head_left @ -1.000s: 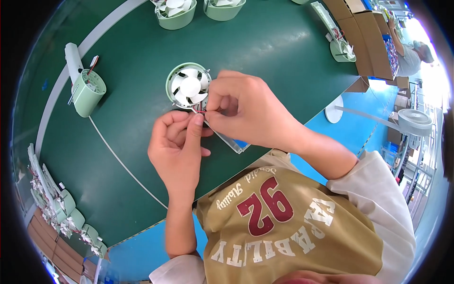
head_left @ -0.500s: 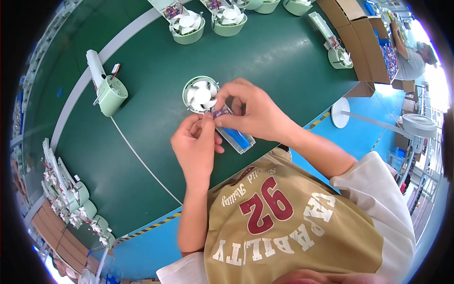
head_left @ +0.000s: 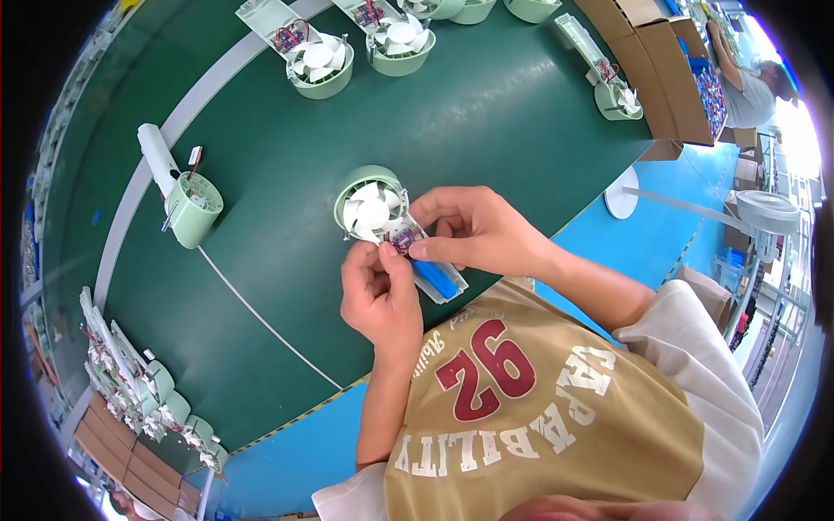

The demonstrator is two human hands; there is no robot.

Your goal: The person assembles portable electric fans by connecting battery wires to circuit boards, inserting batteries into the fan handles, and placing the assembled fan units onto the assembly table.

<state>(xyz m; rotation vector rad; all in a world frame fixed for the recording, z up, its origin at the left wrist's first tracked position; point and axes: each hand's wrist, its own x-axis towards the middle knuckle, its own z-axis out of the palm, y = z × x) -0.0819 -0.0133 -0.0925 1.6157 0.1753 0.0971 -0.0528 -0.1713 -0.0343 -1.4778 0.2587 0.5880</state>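
Note:
A handheld fan with its housing off lies before me. It has a white fan wheel (head_left: 368, 211) in a pale green round shell (head_left: 365, 176). Its open handle holds a small purple circuit board (head_left: 404, 240) and a blue battery (head_left: 434, 278). My left hand (head_left: 382, 291) is closed, thumb and finger pinching at the joint between fan wheel and board. My right hand (head_left: 486, 233) is closed on the board's other side, its thumb at the board's edge and its index finger bent over the handle. What lies between the fingertips is too small to make out.
Similar open fans (head_left: 317, 59) stand along the far edge, with another one (head_left: 618, 100) at the far right. A fan part (head_left: 195, 208) lies left; several more (head_left: 152, 386) crowd the lower left. A cardboard box (head_left: 665, 78) stands right, near another person (head_left: 749, 95).
The fan's round end now tips up, showing more of its green shell. My hands stay at the board, with the left shifted slightly right. The whole view has turned a little.

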